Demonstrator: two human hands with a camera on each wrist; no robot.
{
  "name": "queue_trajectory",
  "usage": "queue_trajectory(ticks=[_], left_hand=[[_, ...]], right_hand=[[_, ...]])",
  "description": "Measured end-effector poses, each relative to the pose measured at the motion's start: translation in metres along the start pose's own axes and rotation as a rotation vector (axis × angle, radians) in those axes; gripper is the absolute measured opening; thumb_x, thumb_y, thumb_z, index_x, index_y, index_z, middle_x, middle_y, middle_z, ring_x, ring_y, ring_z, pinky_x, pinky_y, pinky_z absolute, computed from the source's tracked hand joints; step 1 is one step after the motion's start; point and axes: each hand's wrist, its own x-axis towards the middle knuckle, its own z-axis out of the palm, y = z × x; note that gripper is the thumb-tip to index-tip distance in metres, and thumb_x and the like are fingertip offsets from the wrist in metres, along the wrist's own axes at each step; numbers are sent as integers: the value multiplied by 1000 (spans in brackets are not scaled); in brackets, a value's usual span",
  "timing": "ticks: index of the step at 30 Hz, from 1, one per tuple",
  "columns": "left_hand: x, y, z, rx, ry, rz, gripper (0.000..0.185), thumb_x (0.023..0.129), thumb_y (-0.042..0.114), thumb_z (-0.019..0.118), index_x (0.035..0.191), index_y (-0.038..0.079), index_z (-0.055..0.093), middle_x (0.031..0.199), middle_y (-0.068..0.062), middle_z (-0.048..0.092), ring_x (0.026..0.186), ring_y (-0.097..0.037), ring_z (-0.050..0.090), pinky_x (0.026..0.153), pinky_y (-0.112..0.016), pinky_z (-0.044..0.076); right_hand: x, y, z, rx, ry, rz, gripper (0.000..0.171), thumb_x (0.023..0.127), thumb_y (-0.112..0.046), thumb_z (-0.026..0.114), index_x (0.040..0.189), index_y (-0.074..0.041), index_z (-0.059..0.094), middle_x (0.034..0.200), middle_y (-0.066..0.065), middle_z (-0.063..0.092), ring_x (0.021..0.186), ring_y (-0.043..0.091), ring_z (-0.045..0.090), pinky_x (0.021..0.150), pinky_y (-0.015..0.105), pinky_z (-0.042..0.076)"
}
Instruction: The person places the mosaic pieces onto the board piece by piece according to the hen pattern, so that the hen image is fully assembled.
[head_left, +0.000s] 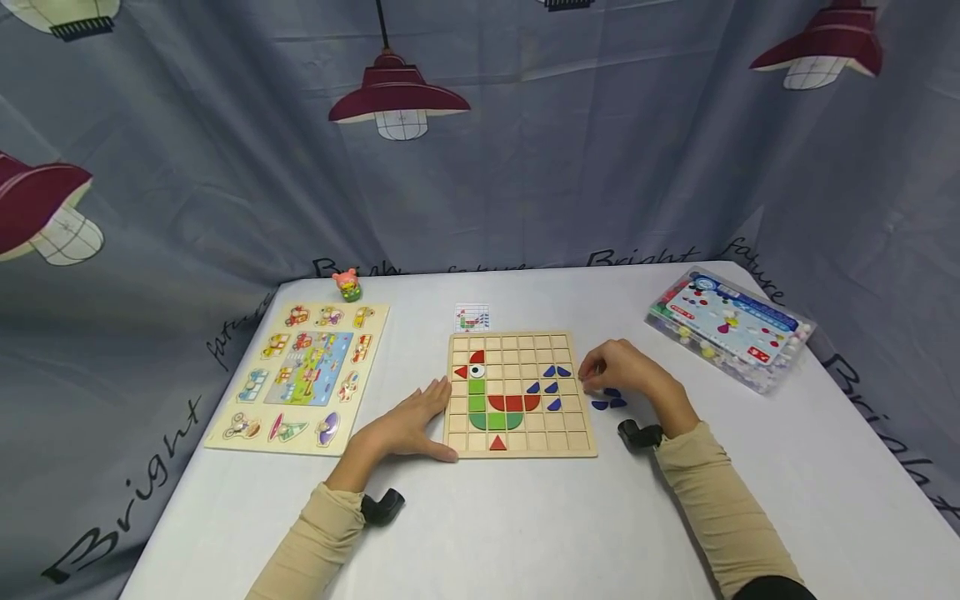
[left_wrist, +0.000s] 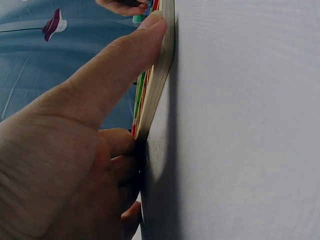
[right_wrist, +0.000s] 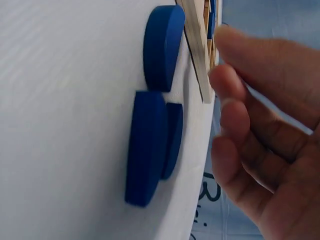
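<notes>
A wooden grid board (head_left: 545,440) lies on the table, holding red, green and blue pieces and a round eye piece (head_left: 477,371) in a bird-like pattern. My left hand (head_left: 411,425) rests against its left edge, fingers extended, thumb (left_wrist: 115,67) at the near corner. At the right edge hovers my right hand (head_left: 626,367), its fingers (right_wrist: 235,120) loosely bent; nothing shows between thumb and fingertips. Beneath and beside that hand lie three loose blue pieces (right_wrist: 145,150) with curved edges. Several blue pieces (head_left: 552,387) sit in the board's right part.
Behind the board lies a small pattern card (head_left: 472,317). To the left is a wooden picture puzzle (head_left: 217,433), with a small pink-and-green figurine (head_left: 347,285) beyond it. A clear plastic box of beads (head_left: 731,327) stands at the back right of the white table (head_left: 525,533).
</notes>
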Motion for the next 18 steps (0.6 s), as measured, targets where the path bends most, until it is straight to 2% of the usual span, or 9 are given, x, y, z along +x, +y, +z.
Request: queue_trajectory(ticks=[9,18], left_hand=[[-1,0,1,4,11,21,117,73,53,80,155,2,15,164,-13,8,153,-27,7,127,-44,9],[-2,2,0,6,17,31,116,73,52,79,155,1,15,164,-14,9,153,-28,8,127,-45,10]], right_hand=[[-17,2,4,32,-63,-45,13,76,-11,80,88,-9,74,75,-2,67,65,12,55,56,24,48],[-31,12,5,-25,-68,-40,18,71,-7,82,87,-8,73,81,-1,69,74,11,56,68,25,48]])
